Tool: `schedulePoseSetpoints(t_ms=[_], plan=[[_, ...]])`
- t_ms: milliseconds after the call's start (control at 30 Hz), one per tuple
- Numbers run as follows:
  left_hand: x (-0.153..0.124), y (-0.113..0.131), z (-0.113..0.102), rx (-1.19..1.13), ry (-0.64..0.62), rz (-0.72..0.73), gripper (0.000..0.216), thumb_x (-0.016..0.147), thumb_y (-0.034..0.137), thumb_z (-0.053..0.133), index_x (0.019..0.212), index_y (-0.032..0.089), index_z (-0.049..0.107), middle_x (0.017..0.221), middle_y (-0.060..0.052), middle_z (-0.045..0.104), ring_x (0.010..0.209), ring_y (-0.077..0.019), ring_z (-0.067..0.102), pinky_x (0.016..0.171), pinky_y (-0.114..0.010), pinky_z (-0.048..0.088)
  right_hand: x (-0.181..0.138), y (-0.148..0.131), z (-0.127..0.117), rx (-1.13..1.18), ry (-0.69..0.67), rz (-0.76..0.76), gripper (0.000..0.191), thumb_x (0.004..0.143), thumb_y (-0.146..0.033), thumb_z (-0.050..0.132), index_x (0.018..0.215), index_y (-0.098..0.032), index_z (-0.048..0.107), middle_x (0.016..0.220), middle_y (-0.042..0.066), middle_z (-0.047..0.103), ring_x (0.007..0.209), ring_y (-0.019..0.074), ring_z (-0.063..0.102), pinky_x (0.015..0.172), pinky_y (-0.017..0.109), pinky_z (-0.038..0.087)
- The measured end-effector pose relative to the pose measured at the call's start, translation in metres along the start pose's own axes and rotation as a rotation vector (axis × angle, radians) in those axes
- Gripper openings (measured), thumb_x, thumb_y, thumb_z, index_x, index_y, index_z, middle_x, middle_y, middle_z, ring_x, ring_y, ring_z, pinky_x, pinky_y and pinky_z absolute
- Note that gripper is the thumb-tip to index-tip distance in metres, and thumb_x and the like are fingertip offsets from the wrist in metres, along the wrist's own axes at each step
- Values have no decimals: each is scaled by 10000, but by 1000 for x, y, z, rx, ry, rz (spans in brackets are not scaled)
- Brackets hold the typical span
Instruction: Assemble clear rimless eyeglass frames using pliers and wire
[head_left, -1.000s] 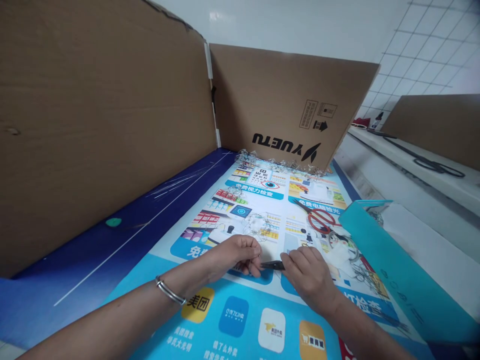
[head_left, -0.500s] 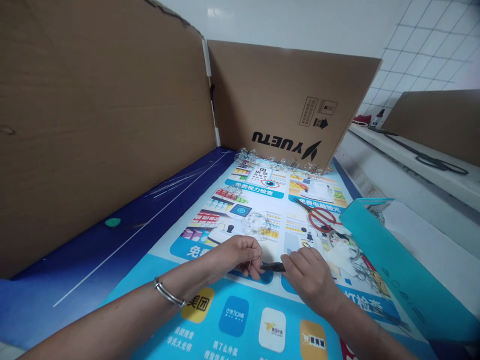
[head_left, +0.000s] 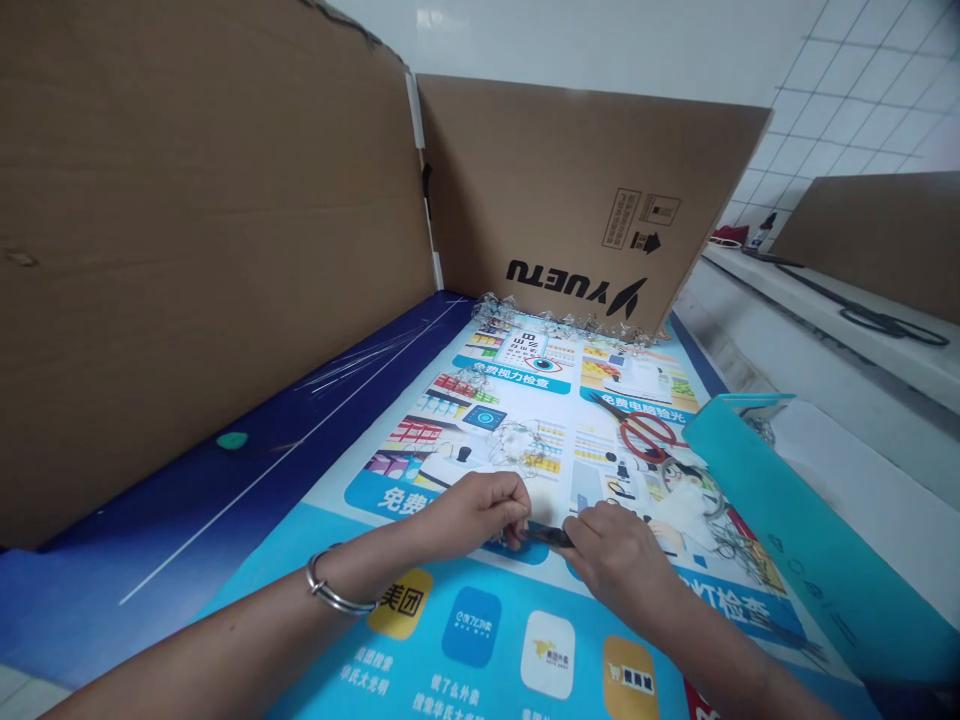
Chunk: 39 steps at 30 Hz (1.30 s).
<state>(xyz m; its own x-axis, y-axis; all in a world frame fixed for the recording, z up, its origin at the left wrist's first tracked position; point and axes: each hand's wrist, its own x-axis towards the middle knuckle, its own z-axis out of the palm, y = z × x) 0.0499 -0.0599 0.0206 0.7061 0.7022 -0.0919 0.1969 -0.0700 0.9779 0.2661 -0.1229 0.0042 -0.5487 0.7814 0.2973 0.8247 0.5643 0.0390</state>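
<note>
My right hand [head_left: 613, 555] is wrapped round what look like dark pliers [head_left: 550, 537], whose tapered tip points left. The handles are hidden in my palm. My left hand [head_left: 491, 512], below a silver bangle, is closed with its fingertips pressed together at the pliers' tip. A thin wire piece is pinched there, mostly hidden by the fingers. Both hands are over the printed poster sheet [head_left: 420, 660]. Beyond my left hand lies a loose tangle of thin wire pieces [head_left: 517, 445].
Red-handled scissors [head_left: 649, 437] lie beyond my right hand, near a roll of wire or clear tape [head_left: 701, 487]. A teal open box [head_left: 810, 540] stands at right. Cardboard panels [head_left: 592, 190] rise at the back and left. More wire tangles [head_left: 570, 325] line the back panel.
The fingers of my left hand have curled in more and turned at the pliers' tip. My right hand keeps its grip. The view has shifted slightly.
</note>
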Motion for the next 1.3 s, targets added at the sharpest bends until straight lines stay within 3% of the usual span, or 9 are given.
schedulePoseSetpoints(t_ms=[267,433,667,900,1067,1200,1300], plan=[[-5,6,1,293,-22,121,162,864,196,406,802,171,553,728,4,633,647,-112,594,620,-218,453,4,0,-15,202,-273,139,223,854,-399,496,796,-205,587,712,23,591,664,159,533,542,248,325],[-2,5,-3,171,6,86,167,866,226,410,877,167,566,771,-10,648,706,-122,607,643,-219,462,4,2,-9,180,-171,175,229,867,-376,480,830,-181,595,759,51,592,713,167,525,589,247,347],[3,1,-12,380,98,116,180,817,256,493,805,172,653,731,4,635,680,-125,562,613,-201,406,0,4,2,168,-74,150,230,866,-369,484,822,-172,594,738,54,582,713,168,516,602,255,346],[1,-3,-14,359,106,9,194,799,301,498,736,160,615,585,20,585,535,-108,522,474,-177,361,-1,7,7,168,26,105,238,865,-373,479,794,-170,581,730,49,562,719,170,499,635,280,355],[3,-5,-12,185,54,-69,196,788,323,502,736,152,582,621,-6,636,523,-119,568,487,-192,423,2,6,0,87,189,50,186,862,-304,493,912,-150,585,789,67,570,782,185,503,696,319,364],[3,-7,-10,-45,-52,-133,186,770,322,536,748,141,574,663,-28,661,539,-119,598,524,-205,438,3,2,-5,-105,169,-101,162,853,-239,504,951,-139,587,791,75,571,797,200,500,702,349,359],[2,-7,-8,-111,-65,-157,199,773,331,542,746,136,572,660,-26,659,526,-108,605,496,-185,390,4,-1,-6,-208,176,-188,168,842,-188,509,982,-130,584,804,80,576,795,209,496,696,366,355]])
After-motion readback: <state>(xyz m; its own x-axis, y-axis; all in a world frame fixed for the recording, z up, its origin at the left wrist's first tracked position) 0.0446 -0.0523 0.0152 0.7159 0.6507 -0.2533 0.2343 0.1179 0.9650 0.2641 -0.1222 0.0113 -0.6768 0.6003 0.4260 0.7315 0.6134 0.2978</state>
